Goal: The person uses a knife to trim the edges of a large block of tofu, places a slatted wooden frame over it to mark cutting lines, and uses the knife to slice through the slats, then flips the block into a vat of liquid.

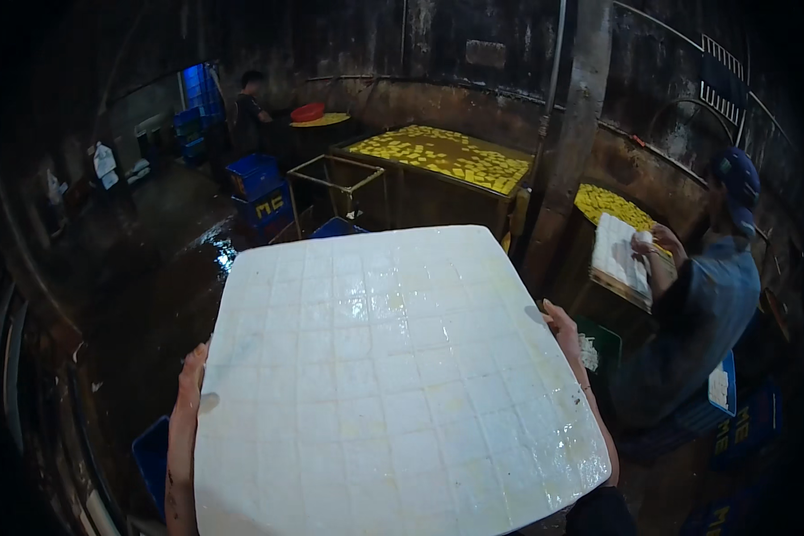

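Observation:
A wide, wet white slab [388,375], apparently pressed tofu, fills the space before me. Lines mark its top into a grid of squares, and its corners are rounded. My left hand [193,374] grips the left edge, with the fingers mostly hidden beneath. On the opposite edge, my right hand [564,328] has hold of it, partly covered by the slab. It is held up off the floor, its near edge running out of the bottom of the view. Whether a board lies under it cannot be seen.
Ahead stands a rectangular vat [435,191] with yellow blocks [442,157] in liquid. A co-worker [703,295] at right handles a smaller white slab [620,258] beside a round vat [569,268]. Blue crates [258,194], a metal frame [335,171] and a pillar [569,134] stand nearby. The floor [174,281] is wet.

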Demonstrator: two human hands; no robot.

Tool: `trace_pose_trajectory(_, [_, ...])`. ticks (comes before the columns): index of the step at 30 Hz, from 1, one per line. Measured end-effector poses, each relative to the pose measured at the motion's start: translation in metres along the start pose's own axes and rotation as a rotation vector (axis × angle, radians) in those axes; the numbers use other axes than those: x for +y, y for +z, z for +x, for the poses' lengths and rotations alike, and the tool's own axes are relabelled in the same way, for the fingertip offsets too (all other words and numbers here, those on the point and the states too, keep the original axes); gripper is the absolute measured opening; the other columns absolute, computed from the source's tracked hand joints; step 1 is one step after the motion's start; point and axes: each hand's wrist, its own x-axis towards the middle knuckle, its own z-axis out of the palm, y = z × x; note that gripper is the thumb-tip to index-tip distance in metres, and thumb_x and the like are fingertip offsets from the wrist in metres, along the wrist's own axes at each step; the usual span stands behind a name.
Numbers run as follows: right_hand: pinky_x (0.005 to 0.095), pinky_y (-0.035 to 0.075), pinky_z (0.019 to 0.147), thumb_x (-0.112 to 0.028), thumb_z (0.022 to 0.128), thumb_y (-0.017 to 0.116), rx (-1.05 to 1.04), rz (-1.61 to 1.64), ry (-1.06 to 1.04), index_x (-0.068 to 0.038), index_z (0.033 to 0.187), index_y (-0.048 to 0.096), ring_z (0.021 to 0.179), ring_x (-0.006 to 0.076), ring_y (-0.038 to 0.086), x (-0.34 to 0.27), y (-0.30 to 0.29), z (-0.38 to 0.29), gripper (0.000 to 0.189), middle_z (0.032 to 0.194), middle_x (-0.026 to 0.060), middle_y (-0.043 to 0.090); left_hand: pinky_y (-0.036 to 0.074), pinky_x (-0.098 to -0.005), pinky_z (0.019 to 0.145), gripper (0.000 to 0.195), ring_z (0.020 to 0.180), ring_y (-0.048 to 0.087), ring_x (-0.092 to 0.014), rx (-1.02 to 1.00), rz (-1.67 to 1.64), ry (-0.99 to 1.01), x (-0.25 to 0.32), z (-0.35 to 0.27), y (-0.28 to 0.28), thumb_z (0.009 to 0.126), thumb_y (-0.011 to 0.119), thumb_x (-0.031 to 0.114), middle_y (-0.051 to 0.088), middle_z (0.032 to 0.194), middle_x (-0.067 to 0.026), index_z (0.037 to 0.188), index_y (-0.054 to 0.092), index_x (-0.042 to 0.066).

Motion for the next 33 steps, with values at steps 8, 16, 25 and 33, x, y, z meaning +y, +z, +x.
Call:
trace_pose_trajectory(8, [0.0257, 0.049, 0.064, -0.035, 0.095, 0.054, 0.176, 0.076, -0.071, 0.002, 0.098, 0.068, 0.07, 0.0144, 0.064, 0.085, 0.097, 0.238, 0.039, 0.086, 0.0079, 0.07, 0.049, -0.0441, 0.089, 0.068, 0.12, 0.05, -0.018, -0.12, 0.084, -0.02, 0.061, 0.342, 0.02, 0.082, 0.066, 0.043, 0.053, 0.134, -0.0045, 0.139, 0.049, 0.011])
trace_pose_trajectory(16, [0.0273, 0.054, 0.07, -0.035, 0.096, 0.052, 0.252, 0.155, -0.041, 0.003, 0.108, 0.067, 0.078, 0.0168, 0.067, 0.073, 0.21, 0.419, 0.043, 0.093, 0.0104, 0.072, 0.032, -0.0362, 0.109, 0.066, 0.129, 0.045, -0.02, -0.503, 0.079, 0.02, 0.063, 0.673, 0.096, 0.092, 0.046, 0.046, 0.05, 0.14, -0.0082, 0.142, 0.044, 0.003])
trace_pose_trajectory(25, [0.0287, 0.052, 0.076, -0.032, 0.093, 0.053, 0.393, 0.187, -0.017, -0.004, 0.108, 0.065, 0.086, 0.0148, 0.063, 0.143, 0.272, 0.685, 0.034, 0.096, 0.0048, 0.067, 0.03, -0.0438, 0.11, 0.084, 0.136, 0.035, -0.021, -0.747, 0.046, -0.097, 0.009, 1.007, 0.175, 0.083, 0.062, 0.045, 0.036, 0.151, -0.0064, 0.152, 0.029, 0.011])
trace_pose_trajectory(33, [0.0283, 0.049, 0.078, -0.033, 0.094, 0.052, 0.423, 0.155, 0.117, -0.008, 0.104, 0.064, 0.089, 0.0124, 0.058, 0.186, 0.366, 0.882, 0.029, 0.095, -0.0002, 0.062, 0.029, -0.0435, 0.11, 0.089, 0.132, 0.039, -0.03, -0.75, 0.122, -0.192, 0.007, 1.24, 0.202, 0.079, 0.064, 0.049, 0.042, 0.146, -0.0129, 0.15, 0.032, 0.009])
